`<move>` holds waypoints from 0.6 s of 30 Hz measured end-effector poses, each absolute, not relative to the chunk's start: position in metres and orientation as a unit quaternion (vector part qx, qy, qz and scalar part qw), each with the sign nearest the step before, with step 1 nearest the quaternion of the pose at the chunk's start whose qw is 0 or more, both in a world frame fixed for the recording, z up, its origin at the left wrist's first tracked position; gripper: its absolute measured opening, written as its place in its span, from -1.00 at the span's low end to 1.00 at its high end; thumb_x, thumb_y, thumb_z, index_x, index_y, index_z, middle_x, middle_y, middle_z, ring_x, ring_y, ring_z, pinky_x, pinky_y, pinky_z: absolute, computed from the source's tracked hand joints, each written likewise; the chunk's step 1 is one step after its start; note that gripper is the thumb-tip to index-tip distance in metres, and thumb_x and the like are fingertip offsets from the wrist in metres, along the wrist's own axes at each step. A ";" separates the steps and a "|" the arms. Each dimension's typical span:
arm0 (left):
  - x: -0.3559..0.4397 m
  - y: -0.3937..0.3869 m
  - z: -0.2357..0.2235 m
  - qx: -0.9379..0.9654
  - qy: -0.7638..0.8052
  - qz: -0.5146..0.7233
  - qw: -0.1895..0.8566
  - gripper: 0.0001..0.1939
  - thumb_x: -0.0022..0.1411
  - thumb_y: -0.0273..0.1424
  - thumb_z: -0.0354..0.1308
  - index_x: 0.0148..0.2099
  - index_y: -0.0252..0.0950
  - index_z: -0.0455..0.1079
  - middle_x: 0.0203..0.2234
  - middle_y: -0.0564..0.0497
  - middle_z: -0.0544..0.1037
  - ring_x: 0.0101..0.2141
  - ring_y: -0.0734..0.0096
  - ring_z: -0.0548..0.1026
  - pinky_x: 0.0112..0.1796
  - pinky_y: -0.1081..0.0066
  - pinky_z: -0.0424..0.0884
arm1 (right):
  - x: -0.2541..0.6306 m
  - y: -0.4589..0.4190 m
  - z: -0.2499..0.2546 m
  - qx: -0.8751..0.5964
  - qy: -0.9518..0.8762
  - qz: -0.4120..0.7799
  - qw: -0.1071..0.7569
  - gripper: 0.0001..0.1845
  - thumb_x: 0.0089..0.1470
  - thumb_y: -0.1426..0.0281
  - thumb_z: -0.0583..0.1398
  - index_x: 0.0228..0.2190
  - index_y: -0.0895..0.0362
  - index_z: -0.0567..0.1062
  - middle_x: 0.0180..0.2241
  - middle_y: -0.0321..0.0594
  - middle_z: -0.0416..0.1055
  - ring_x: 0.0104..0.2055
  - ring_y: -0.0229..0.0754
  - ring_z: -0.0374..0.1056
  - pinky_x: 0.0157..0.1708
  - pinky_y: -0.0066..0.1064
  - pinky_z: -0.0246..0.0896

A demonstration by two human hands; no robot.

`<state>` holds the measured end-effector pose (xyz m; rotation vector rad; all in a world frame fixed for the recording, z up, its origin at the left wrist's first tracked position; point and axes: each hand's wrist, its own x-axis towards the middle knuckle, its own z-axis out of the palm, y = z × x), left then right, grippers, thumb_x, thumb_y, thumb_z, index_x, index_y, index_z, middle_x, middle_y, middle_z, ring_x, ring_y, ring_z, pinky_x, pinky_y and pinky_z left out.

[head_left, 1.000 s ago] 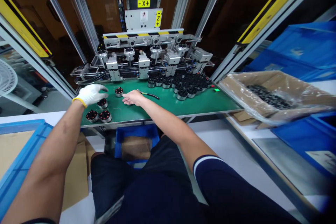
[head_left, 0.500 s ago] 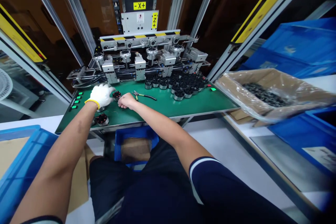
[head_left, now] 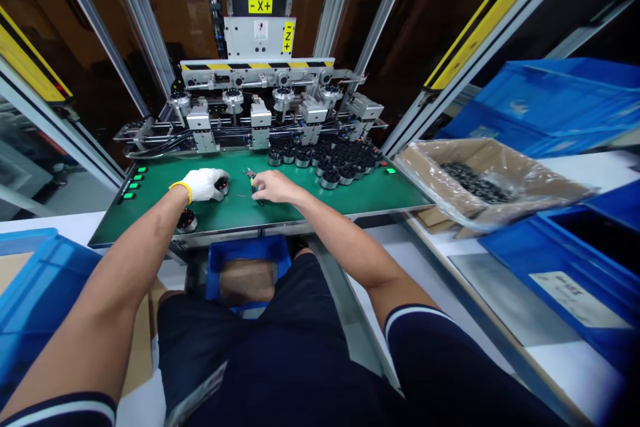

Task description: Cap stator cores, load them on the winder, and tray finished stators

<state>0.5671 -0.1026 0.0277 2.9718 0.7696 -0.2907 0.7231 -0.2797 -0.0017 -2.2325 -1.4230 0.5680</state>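
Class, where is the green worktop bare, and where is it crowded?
Bare: between green lights and gloved left hand; also between the clustered black parts and the front of the worktop, right of the right arm. Narrower: the gap between left hand and pliers. Crowded: back right, under those parts.

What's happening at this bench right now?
The gloved left hand has its fingers around a small round part, while the bare right hand grips the pliers. Another round part sits by the front edge of the green tabletop. Black-topped parts are clustered to the right, near the machine.
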 end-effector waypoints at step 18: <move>0.382 -0.237 0.043 0.916 0.326 0.230 0.038 -0.28 0.23 0.12 0.20 0.31 -0.11 0.31 -0.04 -0.14 0.65 -0.08 -0.05 0.65 -0.05 0.09 0.59 | 0.695 -0.342 -0.015 -0.739 -0.450 0.291 0.408 -0.53 0.40 0.35 -0.01 0.25 0.20 0.28 0.00 0.00 0.51 -0.10 -0.16 0.53 -0.10 -0.32 0.51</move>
